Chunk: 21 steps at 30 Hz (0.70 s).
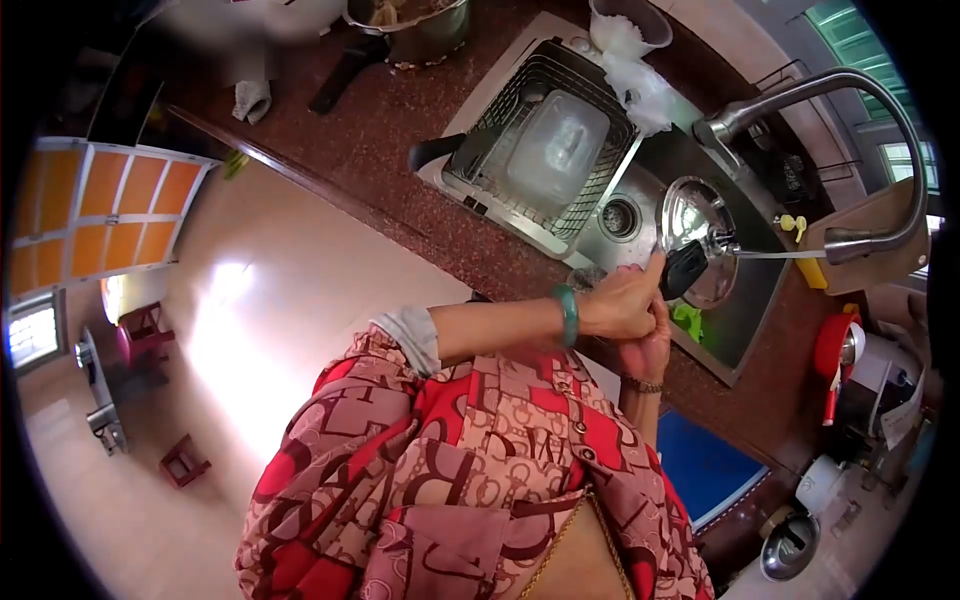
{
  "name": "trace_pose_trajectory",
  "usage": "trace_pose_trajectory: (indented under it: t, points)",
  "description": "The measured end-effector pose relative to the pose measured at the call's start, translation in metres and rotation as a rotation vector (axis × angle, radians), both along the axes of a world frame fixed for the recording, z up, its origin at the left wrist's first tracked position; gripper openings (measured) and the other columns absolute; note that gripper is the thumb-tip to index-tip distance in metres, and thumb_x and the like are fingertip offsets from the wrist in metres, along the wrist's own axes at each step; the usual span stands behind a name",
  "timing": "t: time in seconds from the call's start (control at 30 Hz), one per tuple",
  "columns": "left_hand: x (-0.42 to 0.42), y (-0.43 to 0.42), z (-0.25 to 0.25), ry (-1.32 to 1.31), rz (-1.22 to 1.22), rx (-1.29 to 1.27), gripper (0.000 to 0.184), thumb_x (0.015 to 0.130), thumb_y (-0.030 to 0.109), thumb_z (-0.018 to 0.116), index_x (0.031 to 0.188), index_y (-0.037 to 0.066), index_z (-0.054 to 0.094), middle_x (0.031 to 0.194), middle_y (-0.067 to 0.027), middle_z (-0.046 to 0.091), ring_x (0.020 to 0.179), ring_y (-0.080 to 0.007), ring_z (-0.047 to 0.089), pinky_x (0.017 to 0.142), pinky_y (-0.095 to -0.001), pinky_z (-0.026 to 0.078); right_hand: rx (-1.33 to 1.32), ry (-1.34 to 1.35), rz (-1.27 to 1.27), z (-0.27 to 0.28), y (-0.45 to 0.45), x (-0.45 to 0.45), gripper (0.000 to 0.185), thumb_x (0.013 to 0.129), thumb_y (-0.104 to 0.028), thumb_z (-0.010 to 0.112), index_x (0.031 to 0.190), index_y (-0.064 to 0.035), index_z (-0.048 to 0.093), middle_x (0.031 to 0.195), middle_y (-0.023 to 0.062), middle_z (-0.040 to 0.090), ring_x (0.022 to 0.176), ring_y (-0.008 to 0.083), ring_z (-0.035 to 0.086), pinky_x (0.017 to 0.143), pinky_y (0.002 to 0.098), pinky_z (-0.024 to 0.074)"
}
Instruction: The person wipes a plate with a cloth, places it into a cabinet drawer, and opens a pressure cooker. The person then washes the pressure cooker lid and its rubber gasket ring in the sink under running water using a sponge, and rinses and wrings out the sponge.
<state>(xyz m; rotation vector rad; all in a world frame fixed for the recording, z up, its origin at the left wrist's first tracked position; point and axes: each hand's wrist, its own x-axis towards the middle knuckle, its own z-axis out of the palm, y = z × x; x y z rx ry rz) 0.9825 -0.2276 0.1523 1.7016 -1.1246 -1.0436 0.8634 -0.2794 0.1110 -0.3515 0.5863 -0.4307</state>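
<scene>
A round shiny metal pressure cooker lid (708, 205) with a black handle (685, 270) is tilted over the sink (655, 200). A thin stream of water from the curved faucet (860, 80) runs onto its middle. My left hand (622, 302), below a green bangle, is closed at the near end of the handle, one finger reaching along it. Pressed against it from below is my right hand (648, 345), with a beaded bracelet at the wrist, also closed at the handle's end. Their overlap hides part of the grip. A bright green piece (688, 320) lies in the sink under the lid.
Left of the lid, a wire dish rack (480, 185) holds a translucent plastic container (558, 150). A metal pot (425, 40) with a long black handle stands on the red-brown counter (370, 150). A white bowl (630, 25), a cutting board (880, 240) and a red-handled item (838, 360) lie farther around.
</scene>
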Motion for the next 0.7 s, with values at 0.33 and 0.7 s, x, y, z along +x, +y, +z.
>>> trace_pose_trajectory:
  t: [0.33, 0.7]
  points:
    - [-0.026, 0.005, -0.004, -0.184, 0.044, -0.071, 0.079, 0.067, 0.016, 0.059, 0.134, 0.002, 0.020, 0.081, -0.0230, 0.058, 0.071, -0.0403, 0.056, 0.062, -0.0456, 0.047, 0.144, -0.177, -0.056, -0.006, -0.005, -0.011, 0.040, 0.089, -0.017, 0.041, 0.123, 0.0054, 0.041, 0.131, 0.0195, 0.040, 0.125, 0.0296, 0.033, 0.107, 0.0402, 0.0211]
    - [0.061, 0.051, 0.027, -0.268, -0.142, -0.397, 0.042, 0.073, 0.030, 0.062, 0.106, 0.009, 0.048, 0.082, -0.0138, 0.056, 0.069, -0.0339, 0.058, 0.057, -0.0424, 0.046, 0.070, -0.089, -0.188, -0.002, -0.003, -0.021, 0.026, 0.091, -0.015, 0.045, 0.108, 0.0035, 0.046, 0.096, 0.0095, 0.052, 0.075, 0.0123, 0.048, 0.063, 0.0256, 0.0405]
